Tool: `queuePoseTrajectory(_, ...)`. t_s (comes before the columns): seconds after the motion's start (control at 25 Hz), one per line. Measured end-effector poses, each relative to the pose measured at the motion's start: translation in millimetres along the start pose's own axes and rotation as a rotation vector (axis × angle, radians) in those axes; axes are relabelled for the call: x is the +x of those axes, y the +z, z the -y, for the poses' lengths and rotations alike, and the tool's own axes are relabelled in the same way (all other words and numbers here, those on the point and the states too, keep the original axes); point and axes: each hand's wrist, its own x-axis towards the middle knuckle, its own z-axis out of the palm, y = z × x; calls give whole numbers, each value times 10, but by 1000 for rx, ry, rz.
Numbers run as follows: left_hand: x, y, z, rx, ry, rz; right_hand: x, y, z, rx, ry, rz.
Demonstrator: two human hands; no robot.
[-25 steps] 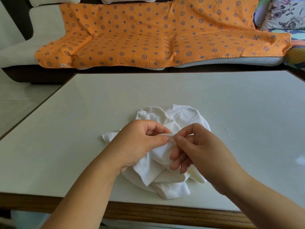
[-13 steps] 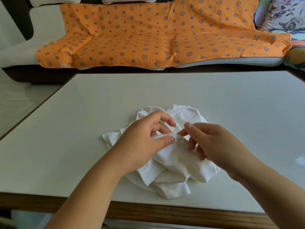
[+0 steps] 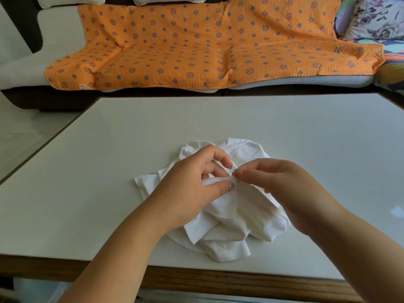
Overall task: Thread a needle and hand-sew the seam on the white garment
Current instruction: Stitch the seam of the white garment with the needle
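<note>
At a pale table [image 3: 98, 182], seen from above: a white garment [image 3: 227, 217] crumpled in a heap at the middle, close to the front edge, folds overlapping and one corner spread flat toward the left.

Over the upper left of the heap, the left hand [image 3: 192, 186], thumb and lower fingers pinching a raised fold of the cloth, forefinger curled above it and clear of the thumb.

Reaching in from the right, the right hand [image 3: 282, 184], thumb and forefinger closed tip to tip just beside the left thumb, at that same fold; remaining fingers loosely bent underneath, over the cloth.

Directly under that pinch, a thin dark sliver standing upright against the white: the needle [image 3: 237, 185], upper end apparently held in the right fingertips, lower end at the cloth next to the left thumbnail. Too small to tell whether already pushed through the fabric.

Bare forearms entering from both bottom corners.

Along the near side of the table, a wooden rim [image 3: 196, 278].

Behind the table, a low pale sofa [image 3: 54, 29] draped with an orange blanket [image 3: 196, 47] printed with blue stars and circles; at far right, a flowered cushion [image 3: 376, 16]; at left, light floor tiles [image 3: 32, 132].
</note>
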Motion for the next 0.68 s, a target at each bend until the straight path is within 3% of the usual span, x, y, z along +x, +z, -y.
queuePoseTrajectory(0.12, 35, 22, 73, -15, -75, -21, 61, -32, 14, 96, -84, -188)
queuePoseTrajectory(0.44, 52, 14, 127, -52, -152, 37, 170, -223, 119, 775, -64, -80)
queuePoseTrajectory(0.68, 53, 10, 146, -74, -192, 54, 270, -398, 66, 739, -222, -148)
